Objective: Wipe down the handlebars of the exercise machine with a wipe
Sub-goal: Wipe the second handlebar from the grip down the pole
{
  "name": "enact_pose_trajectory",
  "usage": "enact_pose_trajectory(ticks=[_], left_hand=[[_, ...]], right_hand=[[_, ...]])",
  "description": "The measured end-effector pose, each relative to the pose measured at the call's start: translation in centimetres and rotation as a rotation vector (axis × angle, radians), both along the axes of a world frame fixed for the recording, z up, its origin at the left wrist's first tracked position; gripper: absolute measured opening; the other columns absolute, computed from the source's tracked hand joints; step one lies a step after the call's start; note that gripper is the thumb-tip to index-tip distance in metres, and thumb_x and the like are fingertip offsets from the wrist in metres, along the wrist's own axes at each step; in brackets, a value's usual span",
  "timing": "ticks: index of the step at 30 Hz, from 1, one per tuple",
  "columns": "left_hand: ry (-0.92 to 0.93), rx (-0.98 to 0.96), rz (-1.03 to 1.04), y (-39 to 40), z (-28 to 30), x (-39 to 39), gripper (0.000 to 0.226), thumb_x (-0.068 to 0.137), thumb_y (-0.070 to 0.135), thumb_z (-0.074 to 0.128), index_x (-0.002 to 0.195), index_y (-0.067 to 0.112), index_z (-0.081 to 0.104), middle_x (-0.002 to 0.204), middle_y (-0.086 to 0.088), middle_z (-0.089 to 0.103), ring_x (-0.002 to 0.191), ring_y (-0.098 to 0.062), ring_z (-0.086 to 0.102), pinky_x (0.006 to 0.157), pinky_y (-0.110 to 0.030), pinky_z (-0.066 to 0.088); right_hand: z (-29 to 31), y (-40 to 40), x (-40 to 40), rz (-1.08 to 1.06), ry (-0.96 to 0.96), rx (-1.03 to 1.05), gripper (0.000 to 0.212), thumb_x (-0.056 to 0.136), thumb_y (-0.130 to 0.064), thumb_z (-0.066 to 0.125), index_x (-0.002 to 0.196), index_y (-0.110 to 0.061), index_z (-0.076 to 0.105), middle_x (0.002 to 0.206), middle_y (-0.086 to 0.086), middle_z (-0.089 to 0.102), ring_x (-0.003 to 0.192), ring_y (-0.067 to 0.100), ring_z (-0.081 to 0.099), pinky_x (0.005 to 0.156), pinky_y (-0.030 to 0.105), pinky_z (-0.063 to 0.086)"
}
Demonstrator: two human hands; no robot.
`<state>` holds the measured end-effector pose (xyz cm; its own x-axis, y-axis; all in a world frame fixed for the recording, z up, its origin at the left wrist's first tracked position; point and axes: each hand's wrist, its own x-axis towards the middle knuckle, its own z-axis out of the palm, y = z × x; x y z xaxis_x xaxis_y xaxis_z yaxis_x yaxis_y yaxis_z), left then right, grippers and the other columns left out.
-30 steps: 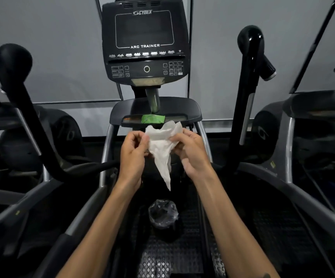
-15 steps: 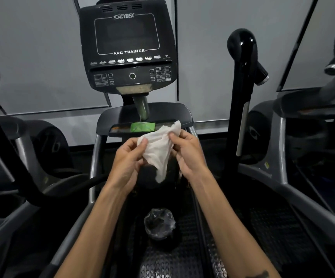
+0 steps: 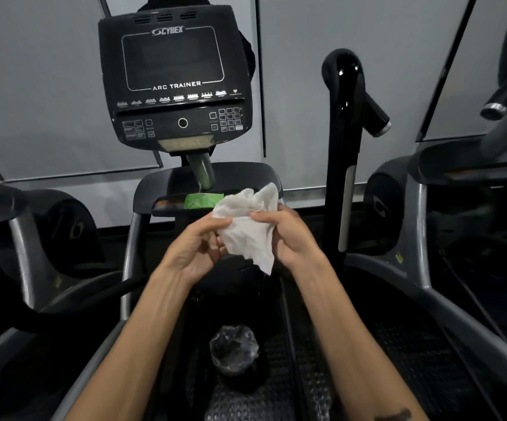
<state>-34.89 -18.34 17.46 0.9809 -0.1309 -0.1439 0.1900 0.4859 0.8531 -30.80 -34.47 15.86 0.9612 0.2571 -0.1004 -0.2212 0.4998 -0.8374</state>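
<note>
- A crumpled white paper wipe is sitting at the centre of the frame, its long axis running from a bunched top at upper right down to a loose corner pointing lower right.
- The left hand is pinching the wipe's left edge, fingers curled narrowly onto the paper.
- The right hand is gripping the wipe's right side, thumb lying across the front and the other fingers wrapping behind.
- The glossy black upright handlebar is standing right of centre, apart from the wipe, with a short stub grip angling toward the lower right.
- The black console with a dark screen is filling the upper centre.
- A flat green packet is lying in the dark tray just behind the wipe.
- A crinkled clear plastic-lined bin is resting at lower centre between the forearms.
</note>
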Motion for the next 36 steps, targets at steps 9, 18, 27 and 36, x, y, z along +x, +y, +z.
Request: enact_pose_trajectory(ticks=[9, 18, 27, 36], left_hand=[[-0.064, -0.099, 0.159, 0.4, 0.4, 1.9, 0.025, 0.085, 0.006, 0.045, 0.069, 0.008, 0.063, 0.073, -0.004, 0.05, 0.058, -0.012, 0.05, 0.061, -0.024, 0.052], [-0.315, 0.576, -0.029, 0.0, 4.1, 4.3, 0.041, 0.066, -0.005, 0.08, 0.104, 0.002, 0.066, 0.09, -0.009, 0.071, 0.079, -0.019, 0.067, 0.067, -0.023, 0.058], [-0.326, 0.74, -0.097, 0.5, 9.8, 10.8, 0.054, 0.071, -0.012, 0.075, 0.117, 0.012, 0.063, 0.077, -0.006, 0.062, 0.062, -0.013, 0.06, 0.055, -0.024, 0.052], [-0.592, 1.011, 0.186, 0.3, 10.6, 14.4, 0.026, 0.071, -0.009, 0.077, 0.079, 0.014, 0.066, 0.074, -0.001, 0.066, 0.066, -0.013, 0.057, 0.059, -0.026, 0.049]], right_hand=[[1.9, -3.8, 0.9, 0.044, -0.477, -0.146, 0.032, 0.076, -0.002, 0.059, 0.055, -0.021, 0.076, 0.095, 0.0, 0.059, 0.086, 0.017, 0.06, 0.066, 0.024, 0.05], [2.6, -4.0, 2.9, 0.075, -0.433, 0.174, 0.027, 0.081, -0.002, 0.051, 0.088, -0.015, 0.074, 0.095, 0.009, 0.072, 0.086, 0.023, 0.066, 0.075, 0.036, 0.055], [5.8, -2.9, 6.7, 0.184, -0.474, -0.564, 0.03, 0.08, -0.014, 0.084, 0.107, -0.018, 0.071, 0.099, 0.004, 0.076, 0.095, 0.022, 0.072, 0.089, 0.038, 0.057], [6.4, 0.8, 11.4, -0.242, -0.181, -0.6, 0.026, 0.05, -0.033, 0.076, 0.068, -0.016, 0.067, 0.067, 0.003, 0.068, 0.077, 0.038, 0.073, 0.069, 0.051, 0.059]])
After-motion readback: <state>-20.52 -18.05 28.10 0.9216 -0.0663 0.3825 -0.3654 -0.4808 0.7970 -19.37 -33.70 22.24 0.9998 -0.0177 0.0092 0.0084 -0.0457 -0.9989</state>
